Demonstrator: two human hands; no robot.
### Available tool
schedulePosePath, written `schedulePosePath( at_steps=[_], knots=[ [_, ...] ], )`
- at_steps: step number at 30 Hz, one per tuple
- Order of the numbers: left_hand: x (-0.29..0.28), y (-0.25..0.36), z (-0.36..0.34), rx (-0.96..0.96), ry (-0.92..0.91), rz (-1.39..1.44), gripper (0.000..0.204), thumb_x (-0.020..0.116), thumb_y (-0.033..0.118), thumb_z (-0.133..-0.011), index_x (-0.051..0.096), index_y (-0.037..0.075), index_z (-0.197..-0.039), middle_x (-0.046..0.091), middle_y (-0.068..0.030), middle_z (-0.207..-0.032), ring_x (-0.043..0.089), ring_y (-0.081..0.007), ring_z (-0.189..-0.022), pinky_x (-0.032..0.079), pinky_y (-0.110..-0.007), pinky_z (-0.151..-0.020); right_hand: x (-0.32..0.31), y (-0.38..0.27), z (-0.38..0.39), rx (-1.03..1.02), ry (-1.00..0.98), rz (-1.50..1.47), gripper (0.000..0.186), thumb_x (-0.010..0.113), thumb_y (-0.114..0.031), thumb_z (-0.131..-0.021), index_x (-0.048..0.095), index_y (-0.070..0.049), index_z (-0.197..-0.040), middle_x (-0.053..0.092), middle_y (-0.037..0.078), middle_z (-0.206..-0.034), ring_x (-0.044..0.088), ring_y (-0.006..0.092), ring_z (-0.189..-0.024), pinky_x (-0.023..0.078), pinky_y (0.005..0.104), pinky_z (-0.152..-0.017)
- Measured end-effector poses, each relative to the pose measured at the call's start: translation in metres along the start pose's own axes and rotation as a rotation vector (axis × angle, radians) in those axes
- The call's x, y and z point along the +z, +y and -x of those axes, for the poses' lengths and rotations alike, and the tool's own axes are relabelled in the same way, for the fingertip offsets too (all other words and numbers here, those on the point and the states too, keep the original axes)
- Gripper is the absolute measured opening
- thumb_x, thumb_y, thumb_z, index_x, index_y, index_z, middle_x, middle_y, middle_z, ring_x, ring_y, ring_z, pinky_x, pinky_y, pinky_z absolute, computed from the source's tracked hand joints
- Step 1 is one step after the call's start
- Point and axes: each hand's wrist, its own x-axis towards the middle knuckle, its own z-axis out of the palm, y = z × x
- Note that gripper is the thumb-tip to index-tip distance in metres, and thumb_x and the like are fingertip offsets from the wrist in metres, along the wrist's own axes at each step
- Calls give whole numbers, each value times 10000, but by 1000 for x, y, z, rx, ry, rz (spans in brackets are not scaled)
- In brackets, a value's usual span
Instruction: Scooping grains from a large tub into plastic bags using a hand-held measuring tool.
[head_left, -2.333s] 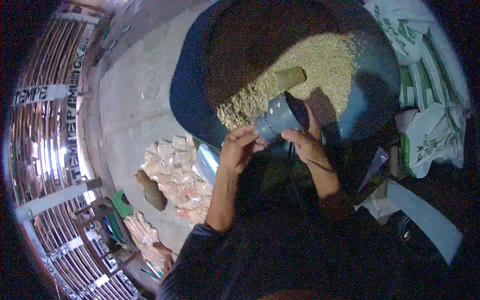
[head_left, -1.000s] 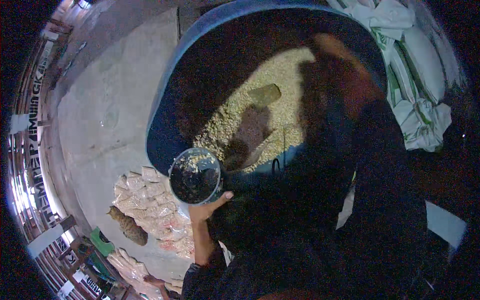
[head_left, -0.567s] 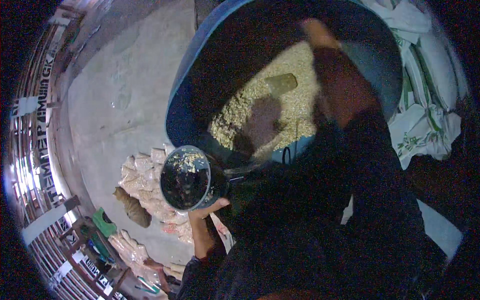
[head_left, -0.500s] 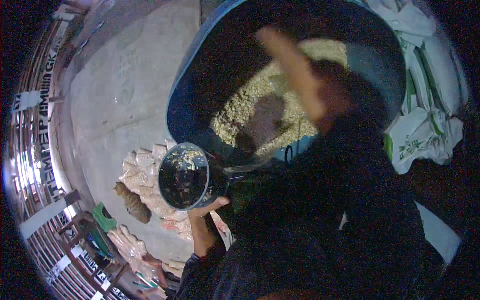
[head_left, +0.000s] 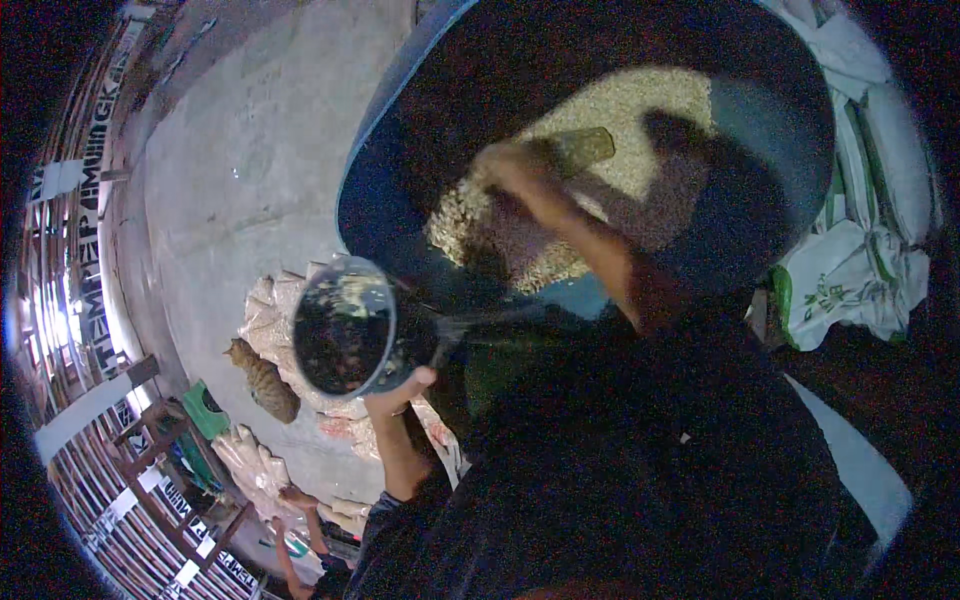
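Observation:
My left hand (head_left: 393, 397) is closed on a round clear plastic tub (head_left: 391, 335), thumb at its side. The tub tilts with its mouth toward the left, and a few pale bits cling inside. My right hand (head_left: 515, 168) reaches down into a large blue barrel (head_left: 352, 170), at the left part of the pale flaky grain (head_left: 640, 110). Motion smears its fingers, and I cannot tell whether they hold anything. A see-through cup or jar (head_left: 588, 148) lies on the grain just right of that hand.
White sacks with green print (head_left: 840, 285) stand right of the barrel. At left, filled clear bags (head_left: 270, 320) lie on the concrete floor (head_left: 250, 130) beside a tabby cat (head_left: 265, 385). Another person's hands (head_left: 298, 500) touch more bags (head_left: 250, 460) near a green object (head_left: 205, 408).
My right hand has moved from above the barrel's far side down and left to the grain. The tub in my left hand has shifted slightly left and up. The other person's hands reach further in.

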Motion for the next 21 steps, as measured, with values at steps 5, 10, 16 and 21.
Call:
schedulePosePath(
  at_steps=[5,10,16,21],
  knots=[
    [-2,32,-21,334,124,-684,732,828,63,-593,493,-32,-1237,536,-172,-1206,562,-256,-1058,465,-381,-928,116,-5,46,-189,-1001,-1662,435,648,-273,-786,579,-83,-1171,559,88,-1265,533,270,-1127,386,403,-1008],
    [125,100,-120,1086,-265,-799,648,753,529,-623,655,32,-1026,357,-275,-1389,359,-437,-1273,333,-503,-1024,186,-52,157,317,-577,-2006,759,780,-284,-652,454,-101,-1313,537,94,-1289,499,283,-1183,404,370,-1003],
    [103,84,-121,776,-116,-1004,611,775,226,-565,579,56,-1117,481,-216,-1315,519,-386,-1141,465,-431,-895,104,39,35,156,-765,-1927,900,811,-271,-514,451,-121,-1325,516,160,-1255,499,349,-1134,384,444,-1005],
    [97,73,-132,976,-53,-921,663,727,142,-545,559,68,-1182,542,-177,-1256,617,-349,-962,523,-377,-772,112,77,71,61,-857,-1634,847,807,-226,-503,483,-142,-1281,315,225,-1351,347,448,-1200,354,492,-1015]
  ],
)
